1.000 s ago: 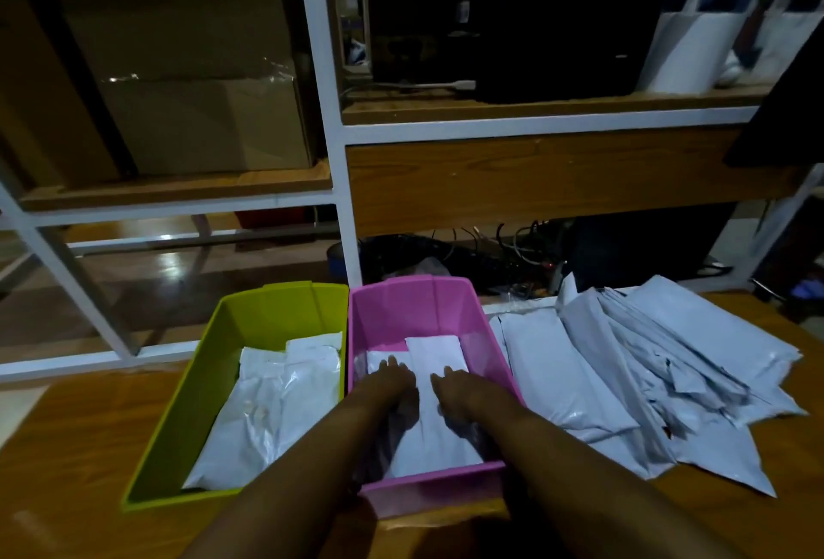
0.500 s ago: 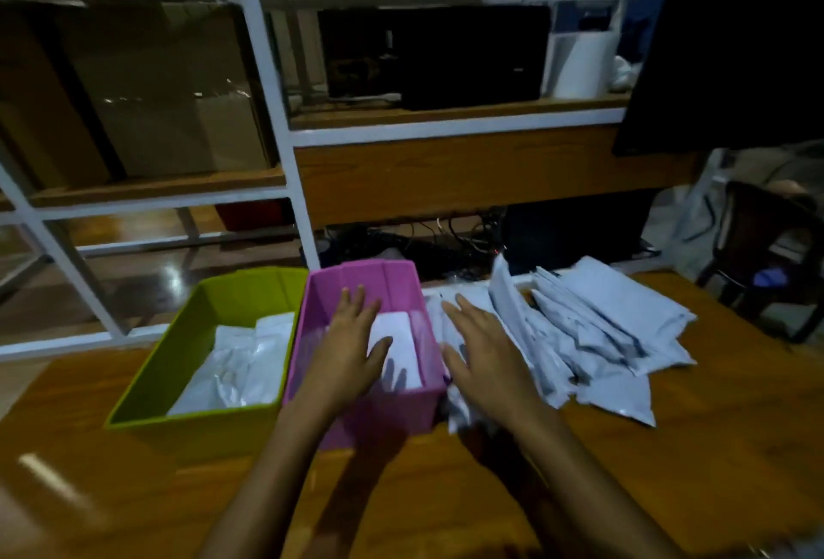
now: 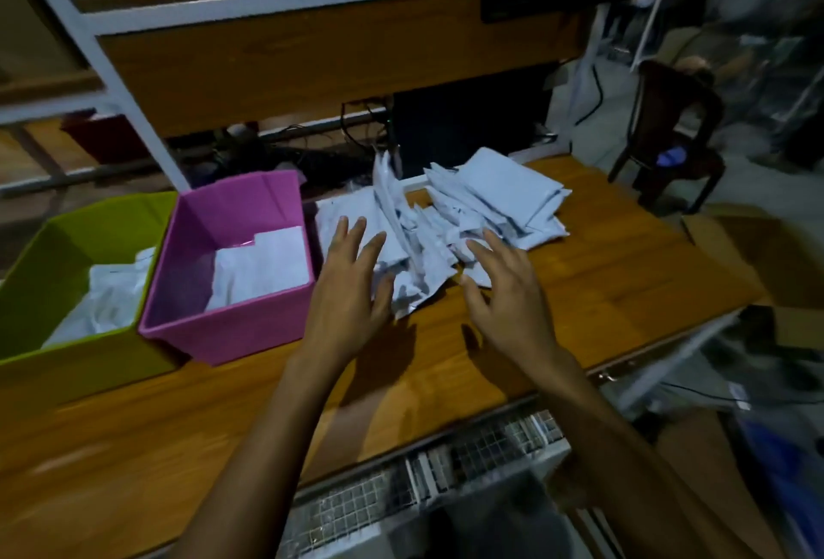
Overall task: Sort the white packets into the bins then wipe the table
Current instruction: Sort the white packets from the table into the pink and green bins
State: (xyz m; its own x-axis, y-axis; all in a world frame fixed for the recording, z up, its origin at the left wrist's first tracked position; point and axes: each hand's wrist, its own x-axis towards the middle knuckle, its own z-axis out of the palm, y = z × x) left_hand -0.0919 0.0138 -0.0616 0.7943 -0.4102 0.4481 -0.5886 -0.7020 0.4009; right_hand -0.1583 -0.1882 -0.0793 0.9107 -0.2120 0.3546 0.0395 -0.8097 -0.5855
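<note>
A loose heap of white packets (image 3: 472,211) lies on the wooden table (image 3: 602,282), right of the bins. The pink bin (image 3: 232,318) holds white packets (image 3: 263,264). Left of it, the green bin (image 3: 49,246) also holds white packets (image 3: 111,295). My left hand (image 3: 352,286) hovers with fingers spread over the heap's near left edge, just right of the pink bin. My right hand (image 3: 504,291) is spread over the heap's near right edge. Neither hand holds anything.
A white metal shelf frame (image 3: 116,72) with wooden boards rises behind the table. Cables (image 3: 312,148) and a dark box sit behind the heap. A dark chair (image 3: 669,135) stands at the right. A wire mesh rack (image 3: 423,478) lies below the table's near edge.
Both hands left the pink bin and moved right onto the packet heap. The view swung right and down.
</note>
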